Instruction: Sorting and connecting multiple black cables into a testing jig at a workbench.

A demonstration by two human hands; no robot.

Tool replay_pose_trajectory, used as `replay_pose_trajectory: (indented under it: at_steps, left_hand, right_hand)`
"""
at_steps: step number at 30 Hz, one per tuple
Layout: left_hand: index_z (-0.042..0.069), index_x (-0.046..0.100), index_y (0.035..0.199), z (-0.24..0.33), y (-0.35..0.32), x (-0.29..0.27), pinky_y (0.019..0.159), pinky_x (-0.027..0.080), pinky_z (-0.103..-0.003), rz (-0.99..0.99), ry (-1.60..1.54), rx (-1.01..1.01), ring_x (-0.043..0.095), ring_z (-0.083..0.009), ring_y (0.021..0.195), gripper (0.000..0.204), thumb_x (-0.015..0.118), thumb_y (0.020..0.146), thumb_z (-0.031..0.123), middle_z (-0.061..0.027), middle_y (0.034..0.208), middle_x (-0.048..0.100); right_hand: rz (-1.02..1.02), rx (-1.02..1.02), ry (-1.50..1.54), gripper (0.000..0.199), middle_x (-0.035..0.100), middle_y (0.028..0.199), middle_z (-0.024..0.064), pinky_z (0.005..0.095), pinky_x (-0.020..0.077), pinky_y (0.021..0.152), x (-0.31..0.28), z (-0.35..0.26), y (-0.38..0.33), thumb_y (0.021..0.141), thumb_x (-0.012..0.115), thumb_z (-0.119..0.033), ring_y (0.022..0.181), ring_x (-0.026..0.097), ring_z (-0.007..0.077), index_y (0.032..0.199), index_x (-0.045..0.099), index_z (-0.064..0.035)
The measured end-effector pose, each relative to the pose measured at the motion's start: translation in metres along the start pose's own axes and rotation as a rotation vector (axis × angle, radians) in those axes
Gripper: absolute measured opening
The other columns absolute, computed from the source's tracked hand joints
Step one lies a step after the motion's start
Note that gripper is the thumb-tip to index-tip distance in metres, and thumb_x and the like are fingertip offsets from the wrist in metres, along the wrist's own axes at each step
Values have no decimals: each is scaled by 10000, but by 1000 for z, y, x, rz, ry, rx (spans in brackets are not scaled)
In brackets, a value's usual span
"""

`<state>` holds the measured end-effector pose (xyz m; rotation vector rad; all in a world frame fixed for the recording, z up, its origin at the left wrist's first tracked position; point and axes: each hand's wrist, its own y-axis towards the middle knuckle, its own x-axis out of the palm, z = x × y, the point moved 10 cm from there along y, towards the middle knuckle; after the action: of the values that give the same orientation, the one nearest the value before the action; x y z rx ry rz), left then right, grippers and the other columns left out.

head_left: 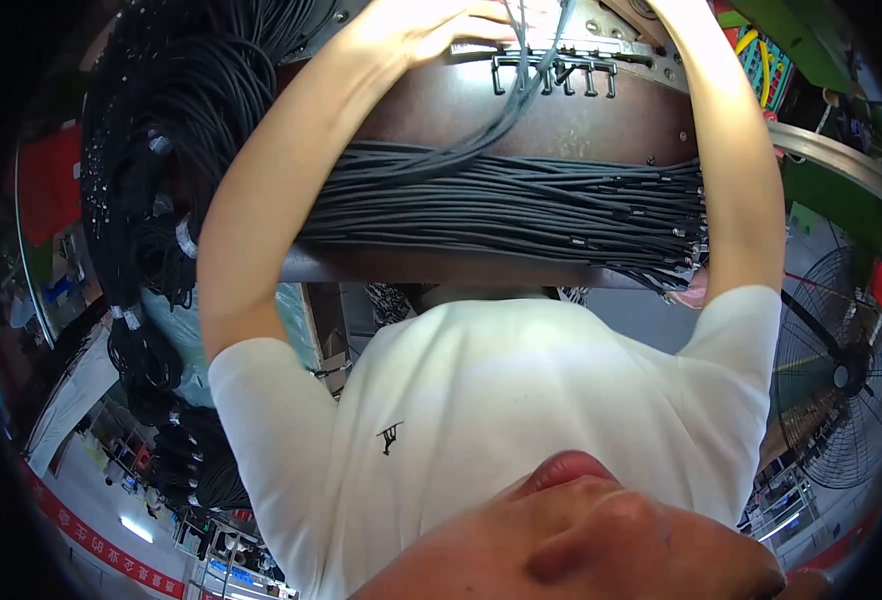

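Shirt [521,400], white, fills the foreground, with the bare left arm [281,170] and right arm [746,190] stretching away from it. Between them, black cables [461,205] lie side by side across a brown surface [426,108], their silvery ends bunched near the right arm. Several strands [506,122] curve up, past a black pronged rack [586,66], to the left hand [461,20]. The upper edge crops that hand; its fingers lie beside the strands, and whether its grip pinches them is unclear. The right hand is beyond the edge, its grip hidden. Thick tied bundles [231,100] hang at left; farther off, a black fan [849,377] stands at right.
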<state>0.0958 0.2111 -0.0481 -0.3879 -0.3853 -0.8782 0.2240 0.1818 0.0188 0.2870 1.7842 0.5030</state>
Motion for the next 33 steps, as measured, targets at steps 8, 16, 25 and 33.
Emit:
replay_pose_trajectory:
  at_steps: [8, 16, 25, 33]
  left_hand:
    - [34, 652, 1038, 47, 35, -7, 791, 510, -417, 252, 1934, 412, 628, -303, 889, 265, 485, 927, 207, -166, 1017, 654]
    - [20, 639, 1051, 55, 23, -26, 836, 481, -422, 311, 1534, 593, 607, -324, 952, 327, 588, 885, 298, -180, 1027, 648]
    - [23, 637, 1090, 43, 28, -56, 823, 497, -380, 325, 1422, 667, 615, -285, 950, 377, 649, 860, 322, -154, 1032, 656]
    - [43, 630, 1111, 54, 30, -22, 854, 485, -396, 418, 1584, 792, 608, -303, 978, 393, 645, 854, 340, -165, 1067, 642]
  right_hand:
    - [-140, 55, -202, 291, 643, 993, 227, 449, 485, 832, 18, -4, -2, 857, 482, -184, 901, 619, 378, 1050, 638, -31]
    - [-186, 319, -119, 336, 645, 993, 220, 463, 481, 824, 14, 12, -5, 886, 525, -304, 895, 617, 386, 1033, 648, -28]
    - [-101, 238, -62, 386, 647, 982, 210, 453, 476, 832, 22, 21, -9, 894, 533, -371, 920, 613, 369, 1026, 654, -29]
    - [159, 51, -206, 349, 671, 856, 154, 412, 518, 682, -7, 24, -16, 876, 607, -351, 740, 642, 297, 977, 660, -21]
